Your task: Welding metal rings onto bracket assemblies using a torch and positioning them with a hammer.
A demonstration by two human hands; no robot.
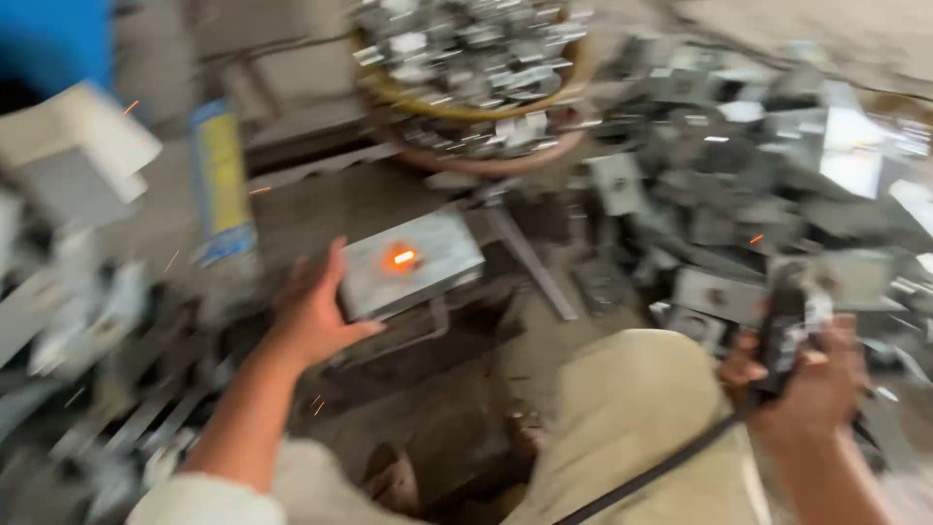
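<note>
My left hand [313, 313] grips the left edge of a flat grey metal plate [413, 262] lying on a low stand; a glowing orange spot shows on the plate's top. At the lower right, my right hand [812, 384] is closed around a dark handheld tool [789, 326], and a black cable [646, 473] runs from it across my beige trouser knee [632, 418]. Small orange sparks fly about the left side. The picture is blurred by motion.
A round basket [466, 107] filled with small metal pieces sits at the top centre. A large heap of grey metal parts [758, 175] lies on the right, more scrap on the left. A yellow and blue box [222, 180] stands upper left. My foot [394, 481] rests below.
</note>
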